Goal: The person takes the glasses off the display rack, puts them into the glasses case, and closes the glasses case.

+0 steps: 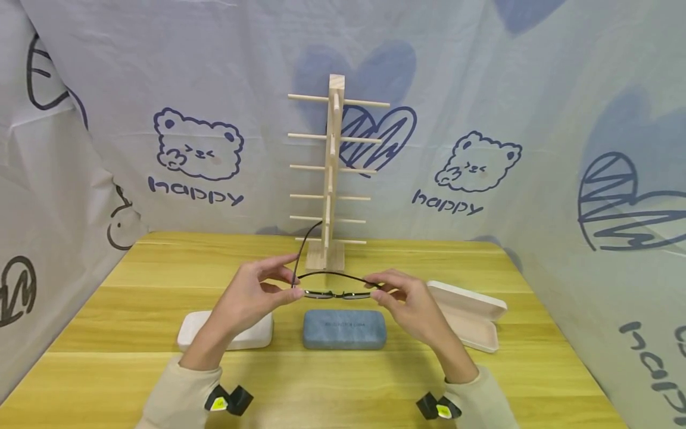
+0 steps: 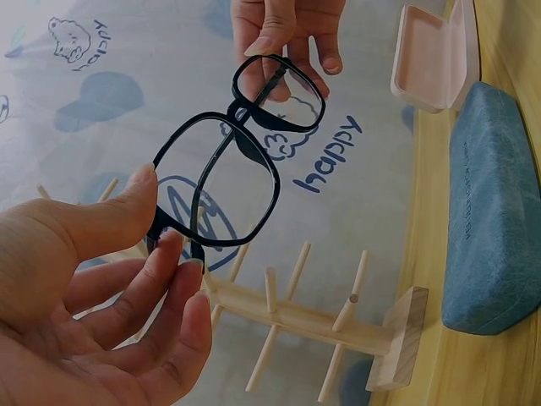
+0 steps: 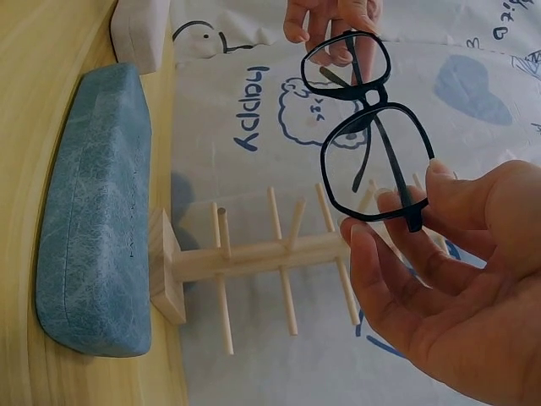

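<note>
A pair of black-framed eyeglasses is held up between both hands, above the blue glasses case. My left hand pinches the left end of the frame between thumb and fingers. At the other end, my right hand pinches the frame near its hinge. In the head view the left temple points up and away, while the other lies across behind the lenses. Clear lenses show in the left wrist view, where the glasses hang in front of the wooden rack.
Behind the hands stands a wooden peg rack with several pegs, none bearing glasses. A white case lies partly behind the left forearm. At the right, a pale case stands open on the wooden table. Printed cloth hangs behind.
</note>
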`<state>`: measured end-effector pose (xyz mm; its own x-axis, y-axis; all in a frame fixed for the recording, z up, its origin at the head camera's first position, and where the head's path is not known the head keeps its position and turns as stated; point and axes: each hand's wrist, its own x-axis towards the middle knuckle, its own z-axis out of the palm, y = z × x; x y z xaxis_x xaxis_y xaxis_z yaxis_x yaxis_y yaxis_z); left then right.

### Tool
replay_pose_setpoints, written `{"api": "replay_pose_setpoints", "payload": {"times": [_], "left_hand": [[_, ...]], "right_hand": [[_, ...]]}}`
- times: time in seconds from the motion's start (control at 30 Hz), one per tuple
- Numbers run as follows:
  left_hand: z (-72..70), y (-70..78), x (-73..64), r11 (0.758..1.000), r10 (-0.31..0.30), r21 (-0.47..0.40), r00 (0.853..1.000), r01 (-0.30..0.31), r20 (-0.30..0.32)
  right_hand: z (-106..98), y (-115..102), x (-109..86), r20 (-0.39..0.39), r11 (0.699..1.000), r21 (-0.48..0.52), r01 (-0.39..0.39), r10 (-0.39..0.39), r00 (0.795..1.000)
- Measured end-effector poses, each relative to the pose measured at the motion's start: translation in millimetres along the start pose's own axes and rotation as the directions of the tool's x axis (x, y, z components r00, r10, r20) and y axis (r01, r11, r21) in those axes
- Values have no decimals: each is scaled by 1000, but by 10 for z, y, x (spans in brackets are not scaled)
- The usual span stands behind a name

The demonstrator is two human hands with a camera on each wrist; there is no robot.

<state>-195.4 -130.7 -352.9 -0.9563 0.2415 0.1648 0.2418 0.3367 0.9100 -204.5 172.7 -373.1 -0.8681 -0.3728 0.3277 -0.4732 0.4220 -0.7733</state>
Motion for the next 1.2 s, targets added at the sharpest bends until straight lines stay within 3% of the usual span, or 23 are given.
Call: {"api": "replay_pose_setpoints", "payload": {"times": [0.2,0.43,0.8,1.2], "left_hand": [[11,-2,1,1000,2,-1,1000,-2,2],[14,-17,12,998,11,58,1000,-11,-5],[36,-52,23,996,-35,81,999,32,30],[46,-34,16,994,32,106,997,-39,68]], "right_hand": [[-1,0,1,-1,1000,-8,6,-6,1000],[-3,6,-2,4,999,-35,23,-23,1000],[-11,4,-2,9,998,-54,32,-32,999],[-17,5,-2,15,998,-50,32,-31,999]]}}
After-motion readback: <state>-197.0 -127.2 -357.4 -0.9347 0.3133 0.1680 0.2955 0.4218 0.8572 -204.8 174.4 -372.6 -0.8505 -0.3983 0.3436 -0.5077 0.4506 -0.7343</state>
